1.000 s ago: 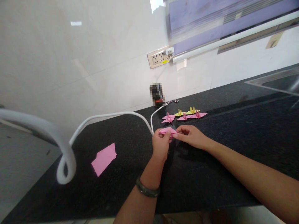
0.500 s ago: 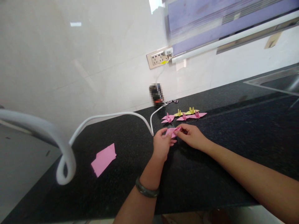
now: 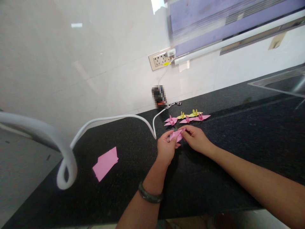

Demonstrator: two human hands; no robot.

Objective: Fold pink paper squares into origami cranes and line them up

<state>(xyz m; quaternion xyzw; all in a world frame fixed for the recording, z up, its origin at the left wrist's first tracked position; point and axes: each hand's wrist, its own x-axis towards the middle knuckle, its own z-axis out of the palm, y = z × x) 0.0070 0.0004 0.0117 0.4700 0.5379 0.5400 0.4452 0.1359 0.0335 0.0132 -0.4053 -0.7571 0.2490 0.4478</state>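
Note:
A partly folded piece of pink origami paper [image 3: 175,136] is held between both hands above the dark countertop. My left hand [image 3: 166,147], with a dark bangle on its wrist, pinches the paper's left side, thumb on top. The fingers of my right hand [image 3: 196,138] grip its upper right corner. Just beyond the hands stand several folded paper cranes: pink ones [image 3: 187,119] in front and yellow ones [image 3: 195,113] behind. A small stack of pink paper sheets [image 3: 105,163] lies on the counter to the left.
A thick white cable or bendable arm [image 3: 114,117] loops across the left side to a pixelated dark object [image 3: 159,97] by the wall. Above that is a wall socket [image 3: 160,60] with a plug. A sink edge [image 3: 274,84] shows at the right of the black countertop [image 3: 133,187].
The pink paper has turned slightly in the hands, and more of its folded face shows. My right fingers have shifted a little along its upper right corner.

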